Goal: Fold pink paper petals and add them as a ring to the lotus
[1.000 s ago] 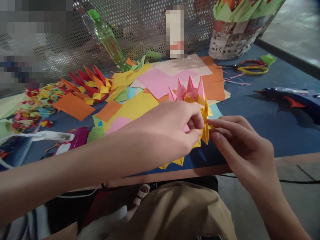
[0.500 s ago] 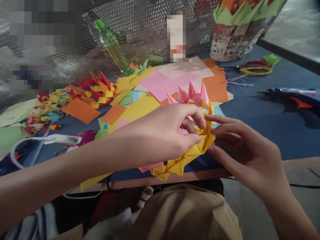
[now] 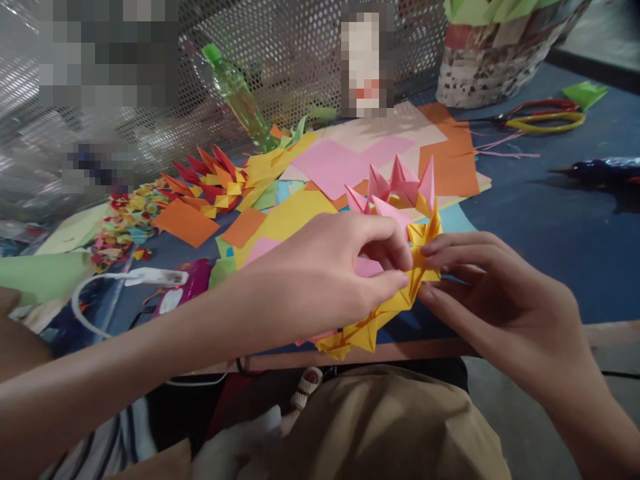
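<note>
Between my hands is a folded-paper ring (image 3: 395,313) with a yellow lower band and pink pointed pieces (image 3: 400,177) standing up at its far side. My left hand (image 3: 345,267) reaches over the ring, its thumb and bent fingers closed on the yellow band. From the right, my right hand (image 3: 505,293) pinches the same band at its outer side, with fingertips and thumb on the paper. My left hand and forearm hide part of the ring.
Coloured paper sheets (image 3: 330,167) cover the table's middle. Red and orange folded pieces (image 3: 210,177) lie left, near a tilted green bottle (image 3: 240,100). Scissors (image 3: 545,120), a glue gun (image 3: 600,170) and a woven paper basket (image 3: 480,63) are at the right. A mesh panel (image 3: 300,40) stands behind.
The whole view has shifted, so the table things sit farther right. Both hands stay on the yellow band, and the right fingers have moved slightly against it.
</note>
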Motion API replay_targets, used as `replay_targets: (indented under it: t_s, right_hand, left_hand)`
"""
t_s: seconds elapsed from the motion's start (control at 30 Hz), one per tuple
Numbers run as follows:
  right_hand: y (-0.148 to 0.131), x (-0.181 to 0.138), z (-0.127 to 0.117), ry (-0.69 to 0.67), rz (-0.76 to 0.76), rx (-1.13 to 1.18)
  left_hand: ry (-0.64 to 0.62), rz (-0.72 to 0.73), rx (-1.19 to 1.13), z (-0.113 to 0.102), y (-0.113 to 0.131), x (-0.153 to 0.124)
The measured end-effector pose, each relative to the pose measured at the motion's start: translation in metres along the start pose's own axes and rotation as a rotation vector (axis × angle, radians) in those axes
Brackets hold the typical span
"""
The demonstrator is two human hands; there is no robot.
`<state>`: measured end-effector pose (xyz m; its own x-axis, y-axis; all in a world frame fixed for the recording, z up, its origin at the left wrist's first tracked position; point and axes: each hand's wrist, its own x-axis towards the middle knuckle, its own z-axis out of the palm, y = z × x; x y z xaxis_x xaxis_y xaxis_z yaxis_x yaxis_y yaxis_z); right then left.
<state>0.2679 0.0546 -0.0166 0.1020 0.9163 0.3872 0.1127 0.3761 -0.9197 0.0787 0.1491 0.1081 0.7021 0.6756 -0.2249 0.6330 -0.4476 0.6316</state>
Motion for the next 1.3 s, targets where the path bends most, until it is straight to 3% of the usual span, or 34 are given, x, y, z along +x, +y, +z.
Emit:
replay_targets:
  t_s: [0.67, 1.03, 1.17, 1.3]
  right_hand:
    - [-0.002, -0.002, 0.017, 0.102, 0.05, 0.073]
    - [0.002, -0.007, 0.03, 0.39, 0.356, 0.488]
    - [0.0, -0.006, 0.028, 0.244, 0.498, 0.475]
    - [-0.006, -0.003, 0.024, 0.112, 0.495, 0.442]
  left_hand:
    - [0.064, 0.009, -0.02, 0.01, -0.013, -0.002]
    - [0.142, 0.016, -0.102, 0.011, -0.009, -0.007]
    - [0.185, 0.04, -0.041, 0.011, -0.006, -0.011]
    - [0.177, 0.066, -0.004, 0.011, -0.008, -0.011]
